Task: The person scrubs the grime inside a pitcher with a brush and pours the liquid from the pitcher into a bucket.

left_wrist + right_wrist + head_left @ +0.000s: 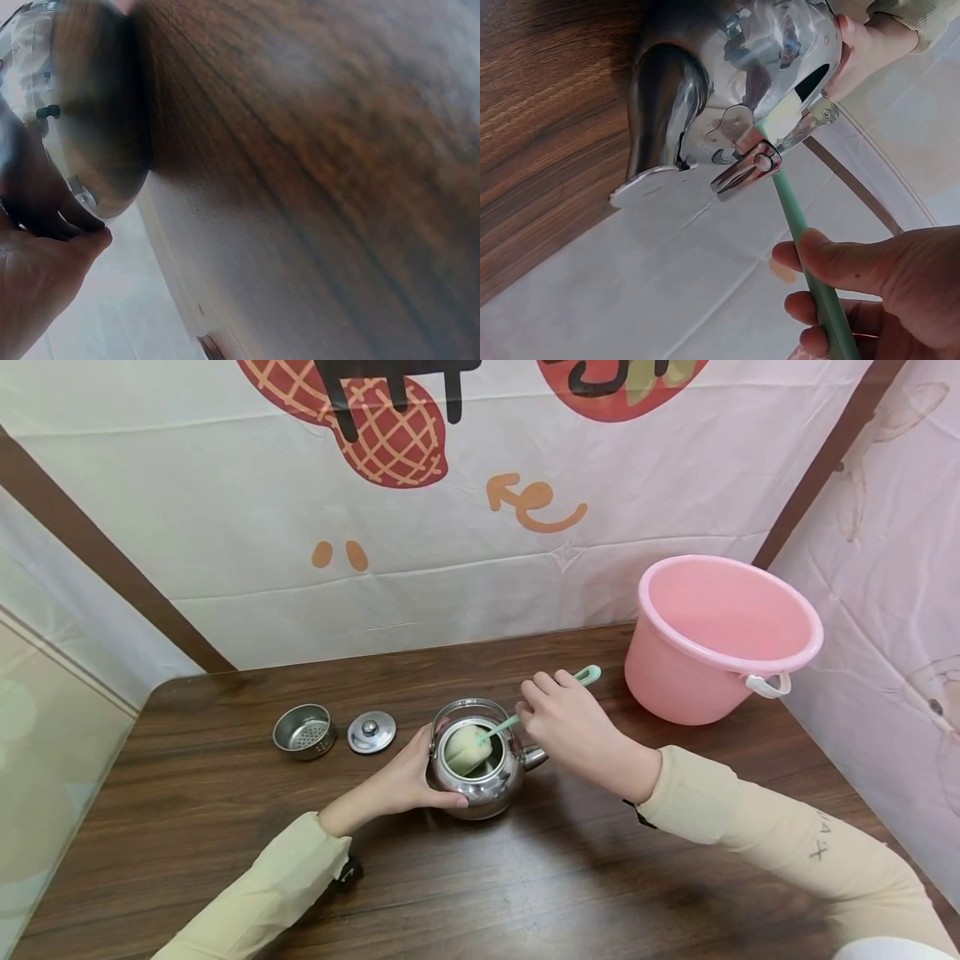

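Observation:
A shiny metal teapot [487, 792] stands on the wooden table with its top uncovered. My left hand [408, 778] grips it from the left side, thumb along the front and the other fingers partly hidden behind. With my right hand [558, 714] I hold the green handle [791, 199] of a sponge brush, fingers curled round it. Its pale sponge head [467, 748] sits inside the teapot's mouth. The spout [664, 112] points right, below my right hand. The teapot's wire handle [471, 703] is raised at the back of the opening.
Left of the teapot lie a round metal lid [371, 732] with a knob and a small perforated strainer cup [305, 732]. A pink bucket [693, 685] with a white handle stands at the right rear. A printed cloth [262, 552] hangs behind the table [225, 810].

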The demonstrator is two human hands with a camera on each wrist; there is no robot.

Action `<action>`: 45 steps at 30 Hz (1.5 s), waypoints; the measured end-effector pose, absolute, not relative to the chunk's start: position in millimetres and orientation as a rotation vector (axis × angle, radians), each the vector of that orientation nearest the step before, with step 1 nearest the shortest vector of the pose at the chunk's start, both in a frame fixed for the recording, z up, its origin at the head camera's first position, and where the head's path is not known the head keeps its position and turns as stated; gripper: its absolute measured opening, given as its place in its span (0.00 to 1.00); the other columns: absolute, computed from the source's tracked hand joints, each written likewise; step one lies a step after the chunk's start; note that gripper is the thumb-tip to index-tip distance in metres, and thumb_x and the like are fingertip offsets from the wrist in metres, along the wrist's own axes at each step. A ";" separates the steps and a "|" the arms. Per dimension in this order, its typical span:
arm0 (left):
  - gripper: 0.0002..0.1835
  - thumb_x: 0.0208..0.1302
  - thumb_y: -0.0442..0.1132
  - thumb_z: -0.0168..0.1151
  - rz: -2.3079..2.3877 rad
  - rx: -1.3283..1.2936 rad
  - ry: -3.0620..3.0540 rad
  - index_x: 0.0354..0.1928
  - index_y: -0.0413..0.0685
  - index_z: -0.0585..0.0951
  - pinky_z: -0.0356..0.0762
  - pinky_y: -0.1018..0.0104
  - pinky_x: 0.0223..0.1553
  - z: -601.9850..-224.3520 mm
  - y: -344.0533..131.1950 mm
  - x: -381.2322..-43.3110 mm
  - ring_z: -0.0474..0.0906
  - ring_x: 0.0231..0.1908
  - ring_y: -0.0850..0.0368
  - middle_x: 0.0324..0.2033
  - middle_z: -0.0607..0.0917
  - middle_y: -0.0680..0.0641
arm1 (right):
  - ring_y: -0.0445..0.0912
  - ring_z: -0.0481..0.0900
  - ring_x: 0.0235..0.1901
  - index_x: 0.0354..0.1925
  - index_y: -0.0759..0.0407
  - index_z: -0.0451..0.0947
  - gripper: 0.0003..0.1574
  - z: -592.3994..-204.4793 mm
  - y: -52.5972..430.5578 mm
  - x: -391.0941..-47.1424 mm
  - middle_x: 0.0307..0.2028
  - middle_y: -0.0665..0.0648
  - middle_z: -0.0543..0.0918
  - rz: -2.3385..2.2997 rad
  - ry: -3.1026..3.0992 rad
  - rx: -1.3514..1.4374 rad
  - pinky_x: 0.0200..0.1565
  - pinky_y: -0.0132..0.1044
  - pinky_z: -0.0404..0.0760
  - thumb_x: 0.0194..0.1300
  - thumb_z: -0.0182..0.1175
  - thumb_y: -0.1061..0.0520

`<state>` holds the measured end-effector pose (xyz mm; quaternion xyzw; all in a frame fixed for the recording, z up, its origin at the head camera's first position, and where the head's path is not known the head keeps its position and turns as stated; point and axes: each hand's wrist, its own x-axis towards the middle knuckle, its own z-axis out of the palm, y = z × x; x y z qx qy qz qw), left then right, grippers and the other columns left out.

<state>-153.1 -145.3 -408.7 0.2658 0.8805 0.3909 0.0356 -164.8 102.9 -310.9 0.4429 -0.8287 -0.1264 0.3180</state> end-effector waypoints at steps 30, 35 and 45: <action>0.60 0.34 0.53 0.76 1.184 0.781 2.707 0.66 0.34 0.52 0.59 0.48 0.59 -407.8 -145.4 -153.3 0.59 0.61 0.42 0.60 0.62 0.34 | 0.49 0.66 0.29 0.33 0.56 0.83 0.06 -305.1 108.9 -155.5 0.26 0.53 0.71 -0.329 -2.157 1.342 0.31 0.35 0.62 0.55 0.60 0.62; 0.60 0.34 0.52 0.76 1.172 0.780 2.713 0.65 0.32 0.52 0.60 0.48 0.59 -407.1 -144.7 -152.7 0.59 0.61 0.41 0.59 0.63 0.33 | 0.48 0.66 0.28 0.32 0.56 0.83 0.06 -302.0 110.8 -154.0 0.25 0.52 0.70 -0.334 -2.148 1.343 0.31 0.35 0.62 0.55 0.60 0.61; 0.61 0.35 0.52 0.77 1.161 0.779 2.713 0.66 0.32 0.51 0.60 0.48 0.59 -406.2 -144.3 -152.4 0.59 0.61 0.41 0.60 0.62 0.32 | 0.49 0.63 0.26 0.26 0.58 0.81 0.05 -296.8 110.7 -152.2 0.23 0.53 0.68 -0.364 -2.106 1.339 0.31 0.36 0.61 0.54 0.58 0.62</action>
